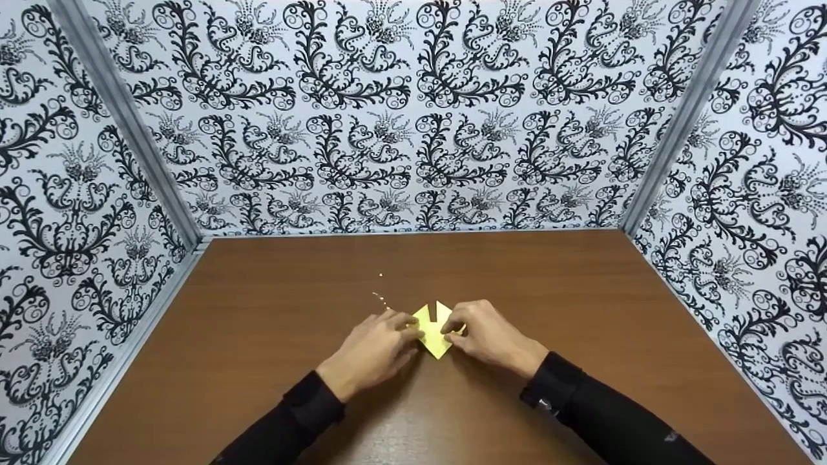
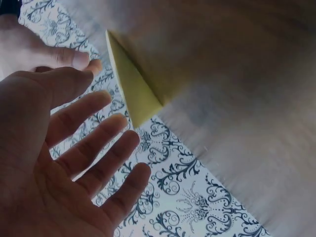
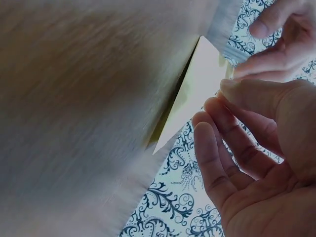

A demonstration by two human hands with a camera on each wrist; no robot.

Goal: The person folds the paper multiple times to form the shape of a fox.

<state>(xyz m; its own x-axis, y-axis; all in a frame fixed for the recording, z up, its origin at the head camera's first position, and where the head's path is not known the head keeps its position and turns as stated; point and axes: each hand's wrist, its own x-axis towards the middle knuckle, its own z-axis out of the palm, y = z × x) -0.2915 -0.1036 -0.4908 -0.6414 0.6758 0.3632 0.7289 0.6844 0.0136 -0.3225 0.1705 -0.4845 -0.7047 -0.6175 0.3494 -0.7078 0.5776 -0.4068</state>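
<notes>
A small piece of folded yellow paper (image 1: 434,341) lies on the table between the hands. It has a point toward the person and two peaks with a slot between them at the far side. My left hand (image 1: 378,345) touches its left side with fingertips; in the left wrist view the fingers of that hand (image 2: 84,148) are spread and fairly straight. At the right side, thumb and index finger of my right hand (image 1: 494,336) pinch the paper's edge. The right wrist view shows this pinch at the pale folded paper (image 3: 192,86), the other fingers loosely bent.
Brown wood-look table (image 1: 291,271) spreads around both hands. Small white specks (image 1: 381,299) lie on it beyond the left hand. Walls with a black-and-white scroll pattern (image 1: 413,129) enclose the back and both sides, joined by grey metal posts (image 1: 132,129).
</notes>
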